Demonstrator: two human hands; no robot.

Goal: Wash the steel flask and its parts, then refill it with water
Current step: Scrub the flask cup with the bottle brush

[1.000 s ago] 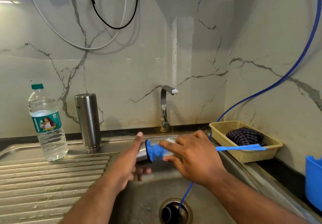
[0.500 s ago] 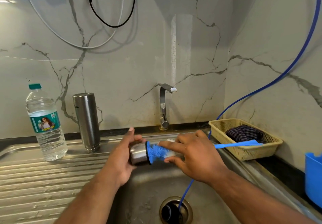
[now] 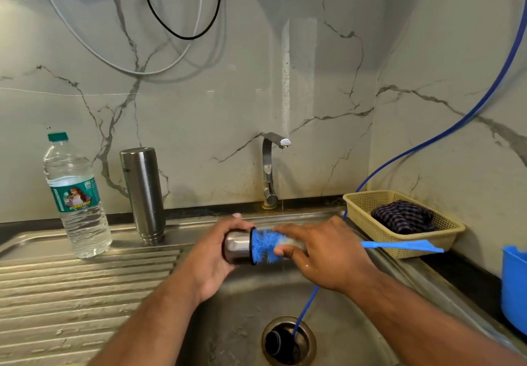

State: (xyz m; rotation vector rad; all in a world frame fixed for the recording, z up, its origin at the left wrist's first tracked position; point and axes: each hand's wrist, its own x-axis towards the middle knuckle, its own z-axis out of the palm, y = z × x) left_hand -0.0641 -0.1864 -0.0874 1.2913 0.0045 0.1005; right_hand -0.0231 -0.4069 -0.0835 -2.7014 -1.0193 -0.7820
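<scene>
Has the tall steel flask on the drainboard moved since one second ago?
No. The steel flask stands in the same place, close beside the water bottle.

Over the sink point(image 3: 242, 323), the left hand point(image 3: 212, 257) grips a steel cup point(image 3: 236, 248) lying sideways. The right hand point(image 3: 325, 254) pinches the blue brush point(image 3: 262, 247), bristles at the cup's mouth. The flask body point(image 3: 144, 191) and water bottle point(image 3: 77, 197) stand on the worktop point(image 3: 71, 294).

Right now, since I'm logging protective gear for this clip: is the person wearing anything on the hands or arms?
No. The left hand and right hand are bare: no gloves, rings, watch or bands visible, and no sleeves in view. The right hand glistens wet.
</scene>
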